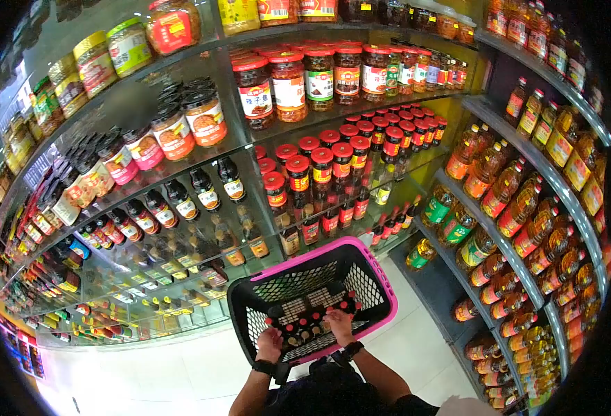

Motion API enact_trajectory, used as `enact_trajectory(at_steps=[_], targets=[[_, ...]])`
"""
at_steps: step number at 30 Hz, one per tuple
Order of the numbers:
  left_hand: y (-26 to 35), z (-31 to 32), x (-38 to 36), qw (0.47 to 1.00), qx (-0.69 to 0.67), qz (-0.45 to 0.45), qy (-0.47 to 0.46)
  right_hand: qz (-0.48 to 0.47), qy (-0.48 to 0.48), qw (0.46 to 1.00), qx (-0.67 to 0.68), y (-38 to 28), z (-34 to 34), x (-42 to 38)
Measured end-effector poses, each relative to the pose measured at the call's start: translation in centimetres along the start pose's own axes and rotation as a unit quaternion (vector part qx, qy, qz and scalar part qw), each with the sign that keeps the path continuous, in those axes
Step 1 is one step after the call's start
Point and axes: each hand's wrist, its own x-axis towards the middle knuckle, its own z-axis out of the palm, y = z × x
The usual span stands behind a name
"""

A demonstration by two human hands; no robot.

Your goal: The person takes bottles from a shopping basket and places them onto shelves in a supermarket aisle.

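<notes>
Head view: red-capped bottles [305,327] in a row inside pink-rimmed basket [391,297]; left hand [270,341] at row's left end, right hand [339,323] toward its right; fingers partly curled, grip on bottles cannot be told

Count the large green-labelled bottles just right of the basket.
4: three green-labelled bottles in a row on one shelf, and a fourth bottle on the lower shelf. More may be hidden behind.
</notes>
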Motion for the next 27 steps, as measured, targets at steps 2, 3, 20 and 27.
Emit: enact_trajectory(at_steps=[2,3,20,27], targets=[[-0.3,0.1,-1.9,1.0,-0.009,0.024,0.011,0.011,-0.013,0.997,0.081,6.4,-2.3,0.7],[-0.3,0.1,-2.9,0.999,-0.019,0.045,0.023,0.024,-0.025,0.987,0.159,8.8,-3.0,0.8],[-9.9,-3.9,-2.6,0.993,-0.051,0.099,-0.035,-0.043,0.106,0.993,-0.007,1.4,-9.3,-9.1],[-12.2,9.0,-7.3,0.995,-0.03,0.099,0.016,-0.048,0.155,0.987,-0.002,-1.3,-17.9,-7.2]])
